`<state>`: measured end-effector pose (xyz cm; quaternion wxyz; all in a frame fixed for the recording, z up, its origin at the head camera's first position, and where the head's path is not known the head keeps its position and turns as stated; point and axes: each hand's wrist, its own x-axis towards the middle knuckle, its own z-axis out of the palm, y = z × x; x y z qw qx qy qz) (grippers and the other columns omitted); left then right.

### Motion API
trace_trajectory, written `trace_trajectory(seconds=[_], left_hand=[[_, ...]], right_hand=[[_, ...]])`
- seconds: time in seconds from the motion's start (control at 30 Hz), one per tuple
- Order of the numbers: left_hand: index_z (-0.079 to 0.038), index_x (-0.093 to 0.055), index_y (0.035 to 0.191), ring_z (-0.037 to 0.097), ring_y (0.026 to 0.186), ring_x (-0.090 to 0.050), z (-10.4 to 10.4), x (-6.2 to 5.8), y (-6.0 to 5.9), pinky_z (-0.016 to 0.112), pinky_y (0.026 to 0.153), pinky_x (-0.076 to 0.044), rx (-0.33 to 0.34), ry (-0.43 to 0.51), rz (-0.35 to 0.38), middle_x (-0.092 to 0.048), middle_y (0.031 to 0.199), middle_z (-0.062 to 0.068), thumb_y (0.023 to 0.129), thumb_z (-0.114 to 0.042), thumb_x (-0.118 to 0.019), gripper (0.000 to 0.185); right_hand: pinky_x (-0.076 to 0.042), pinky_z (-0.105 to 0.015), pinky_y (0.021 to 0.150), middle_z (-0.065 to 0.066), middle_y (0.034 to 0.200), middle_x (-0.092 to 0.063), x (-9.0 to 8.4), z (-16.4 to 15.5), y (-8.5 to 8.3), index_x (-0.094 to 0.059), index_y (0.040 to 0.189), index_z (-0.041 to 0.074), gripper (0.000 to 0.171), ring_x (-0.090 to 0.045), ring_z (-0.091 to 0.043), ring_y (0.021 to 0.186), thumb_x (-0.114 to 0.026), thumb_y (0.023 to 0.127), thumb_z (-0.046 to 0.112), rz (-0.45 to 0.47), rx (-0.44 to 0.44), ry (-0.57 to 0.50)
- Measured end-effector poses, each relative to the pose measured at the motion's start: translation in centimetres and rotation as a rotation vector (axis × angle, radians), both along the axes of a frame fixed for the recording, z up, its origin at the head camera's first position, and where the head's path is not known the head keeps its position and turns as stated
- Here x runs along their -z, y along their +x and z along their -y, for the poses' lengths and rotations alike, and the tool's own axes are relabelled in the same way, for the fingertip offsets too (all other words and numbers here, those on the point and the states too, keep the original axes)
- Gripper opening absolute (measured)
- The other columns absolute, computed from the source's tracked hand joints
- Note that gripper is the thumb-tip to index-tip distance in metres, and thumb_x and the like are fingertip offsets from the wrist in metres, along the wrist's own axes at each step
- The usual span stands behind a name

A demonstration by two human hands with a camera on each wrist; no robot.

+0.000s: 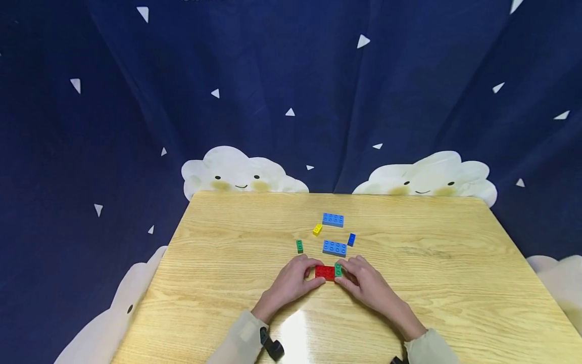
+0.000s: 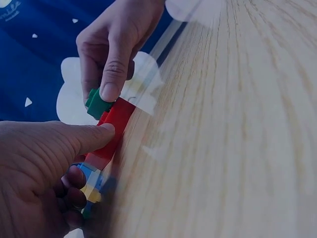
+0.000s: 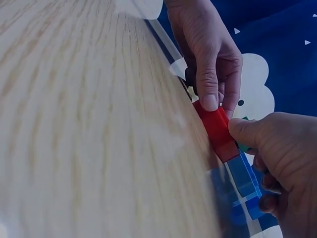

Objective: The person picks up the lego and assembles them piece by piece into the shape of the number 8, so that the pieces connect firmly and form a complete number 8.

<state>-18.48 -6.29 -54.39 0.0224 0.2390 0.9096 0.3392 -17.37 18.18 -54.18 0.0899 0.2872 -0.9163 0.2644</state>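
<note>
A red brick (image 1: 325, 272) lies on the wooden table (image 1: 227, 283) near its front middle, held between both hands. My left hand (image 1: 312, 276) grips the red brick's left end, its thumb on the near side (image 2: 119, 119). My right hand (image 1: 343, 277) pinches a small green brick (image 1: 338, 269) at the red brick's right end; in the left wrist view its thumb presses on the green brick (image 2: 98, 104). The right wrist view shows the red brick (image 3: 218, 130) between the two thumbs, with only a sliver of the green brick (image 3: 243, 147) behind my right thumb.
Beyond the hands lie loose bricks: two light blue ones (image 1: 333, 219) (image 1: 334, 247), a small dark blue one (image 1: 351, 239), a yellow one (image 1: 317, 229) and a green one (image 1: 299, 246). A dark blue curtain (image 1: 291, 76) hangs behind the table.
</note>
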Motion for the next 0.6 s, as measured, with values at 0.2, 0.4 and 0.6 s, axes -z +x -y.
trace_trajectory(seconds=[0.2,0.4,0.6], left_hand=[[-0.020,-0.077,0.118,0.007,0.071,-0.042,-0.04,0.09,0.02,0.021,0.061,-0.032,-0.001,0.006,-0.003,-0.054,0.078,-0.002,0.094,-0.036,-0.080,0.029],[-0.020,-0.077,0.118,0.006,0.070,-0.042,-0.20,0.19,-0.03,0.021,0.061,-0.032,0.011,0.009,-0.011,-0.055,0.077,-0.002,0.094,-0.037,-0.080,0.030],[-0.020,-0.076,0.120,0.006,0.070,-0.042,-0.15,0.25,0.06,0.022,0.060,-0.034,0.008,0.009,-0.016,-0.055,0.078,-0.004,0.095,-0.037,-0.078,0.030]], right_hand=[[-0.036,-0.024,0.067,0.010,0.077,-0.048,0.29,-0.09,0.01,-0.073,0.121,0.010,0.033,-0.039,-0.007,0.079,-0.080,0.094,0.027,0.019,0.002,-0.018],[-0.037,-0.024,0.067,0.012,0.081,-0.051,0.46,-0.23,0.28,-0.073,0.124,0.010,0.035,-0.040,-0.007,0.080,-0.080,0.094,0.027,0.038,0.027,-0.029],[-0.040,-0.025,0.071,0.016,0.085,-0.050,0.40,-0.14,0.38,-0.070,0.123,0.017,0.030,-0.044,-0.008,0.084,-0.076,0.098,0.032,0.115,0.042,-0.043]])
